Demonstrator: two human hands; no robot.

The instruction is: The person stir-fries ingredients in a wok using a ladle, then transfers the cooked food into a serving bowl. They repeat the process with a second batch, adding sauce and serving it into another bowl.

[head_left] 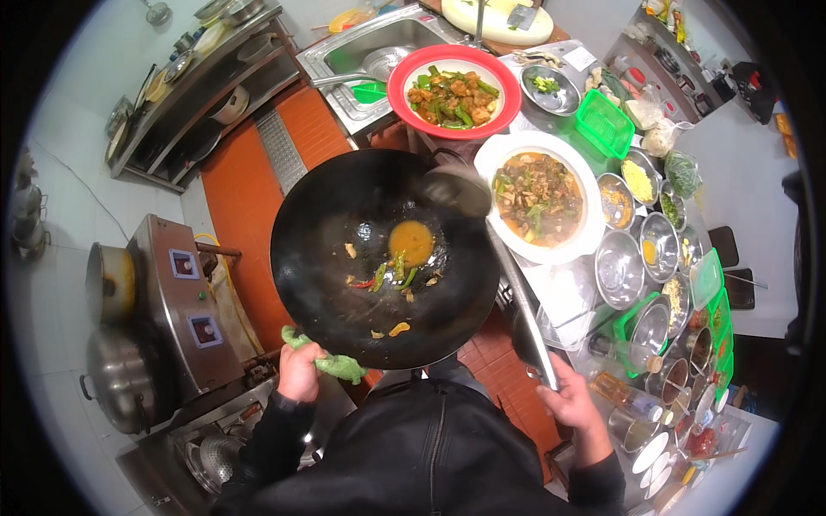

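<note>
Left hand (pixel 300 371) is clamped around a green rag (pixel 337 365) wrapped at the near rim of the wok (pixel 344 215), fingers curled tight, so it's holding the whole pan up off the stove by that edge. Right hand (pixel 575 397) is fisted round the long metal handle of a ladle (pixel 459 191), whose bowl sits up at the far right rim of the wok, right next to the white plate (pixel 587 225). Wok's pretty much emptied out, just a puddle of orange sauce in the middle plus a few bits of green pepper and a red chili strip stuck around it. It hangs in front of the person's chest, above the orange floor, between the steel stove (pixel 185 310) on the left and the counter on the right. White plate is loaded with a brownish stir-fry with green pepper. Behind it there's a red plate (pixel 508 90) with another pepper dish, beside the sink (pixel 344 52). Bunch of small steel seasoning bowls (pixel 619 271) and green baskets (pixel 604 123) run down the right side of the counter. Big steel pot (pixel 116 378) sits lower left by the stove.
</note>
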